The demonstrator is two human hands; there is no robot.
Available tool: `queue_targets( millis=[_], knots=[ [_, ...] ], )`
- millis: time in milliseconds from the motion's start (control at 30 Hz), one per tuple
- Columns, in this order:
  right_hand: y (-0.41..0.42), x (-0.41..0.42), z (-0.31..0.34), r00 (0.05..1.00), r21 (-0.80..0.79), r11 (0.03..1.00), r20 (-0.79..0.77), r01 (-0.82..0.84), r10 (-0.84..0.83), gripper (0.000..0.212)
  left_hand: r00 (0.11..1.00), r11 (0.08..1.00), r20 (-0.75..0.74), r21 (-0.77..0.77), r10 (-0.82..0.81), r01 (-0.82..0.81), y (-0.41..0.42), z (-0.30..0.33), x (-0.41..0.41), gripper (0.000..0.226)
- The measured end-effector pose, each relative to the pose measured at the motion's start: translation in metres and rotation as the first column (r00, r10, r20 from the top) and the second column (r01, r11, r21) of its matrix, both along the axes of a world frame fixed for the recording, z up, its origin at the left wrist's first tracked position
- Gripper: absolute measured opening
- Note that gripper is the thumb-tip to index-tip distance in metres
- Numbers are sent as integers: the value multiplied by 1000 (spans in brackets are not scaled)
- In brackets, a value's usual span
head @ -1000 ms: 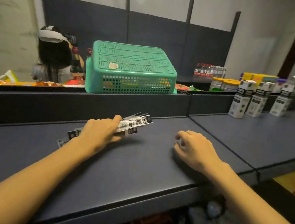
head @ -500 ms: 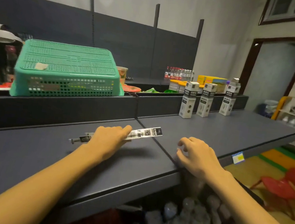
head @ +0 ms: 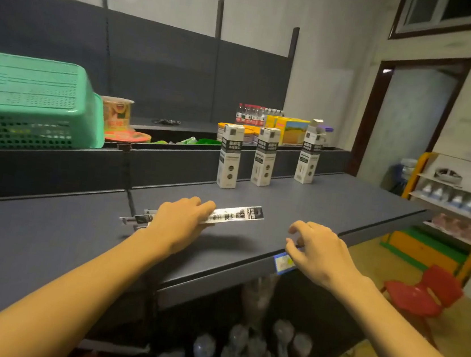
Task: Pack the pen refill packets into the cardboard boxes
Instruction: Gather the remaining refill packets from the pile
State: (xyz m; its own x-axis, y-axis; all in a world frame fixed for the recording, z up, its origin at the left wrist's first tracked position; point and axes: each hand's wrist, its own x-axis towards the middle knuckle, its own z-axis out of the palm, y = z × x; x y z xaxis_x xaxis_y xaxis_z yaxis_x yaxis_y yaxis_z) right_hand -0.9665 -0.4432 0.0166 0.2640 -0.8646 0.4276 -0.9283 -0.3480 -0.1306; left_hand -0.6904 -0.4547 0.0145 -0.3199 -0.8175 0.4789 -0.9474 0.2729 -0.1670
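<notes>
The packets (head: pixel 232 215) are lying flat in the left hand (head: pixel 181 221), low over the shelf (head: pixel 328 207); whether they are touching it cannot be told. Their long axis is running left to right, tilting slightly up toward the right, with the printed end sticking out past the fingertips toward the boxes (head: pixel 230 156) and the other end poking out behind the wrist. The left fingers are curling over the top of the bundle and gripping it near its middle. The right hand (head: pixel 316 250) is hovering at the shelf's front edge, fingers loosely bent, holding nothing.

The three boxes are standing upright in a row at the back of the shelf, well apart from the packets, ahead and to the right. The nearest box is lying roughly along the line the printed end is pointing, so the left hand is carrying the load while the right hand is about as close to the boxes and free to steady one.

Compared with half a second ago, the view is swinging right: the boxes are now sitting more centrally and the green basket (head: pixel 30 99) is sliding toward the left edge. Both hands are keeping the same posture.
</notes>
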Motion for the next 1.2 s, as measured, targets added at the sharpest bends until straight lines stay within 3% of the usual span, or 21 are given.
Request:
queue_targets(
  millis=[733, 1033, 1200],
  knots=[
    [-221, -149, 13, 996, 44, 996, 31, 78, -80, 29, 995, 986, -3, 133, -99, 98, -238, 7, -157, 27],
    [-325, -187, 12, 994, 24, 998, 90, -57, 54, 28, 996, 982, -91, 188, 15, 2, -282, 4, -199, 30],
    [-370, -200, 18, 978, 33, 982, 108, -186, 181, 26, 984, 953, -94, 279, 149, -117, -282, -2, -230, 46]
  ],
)
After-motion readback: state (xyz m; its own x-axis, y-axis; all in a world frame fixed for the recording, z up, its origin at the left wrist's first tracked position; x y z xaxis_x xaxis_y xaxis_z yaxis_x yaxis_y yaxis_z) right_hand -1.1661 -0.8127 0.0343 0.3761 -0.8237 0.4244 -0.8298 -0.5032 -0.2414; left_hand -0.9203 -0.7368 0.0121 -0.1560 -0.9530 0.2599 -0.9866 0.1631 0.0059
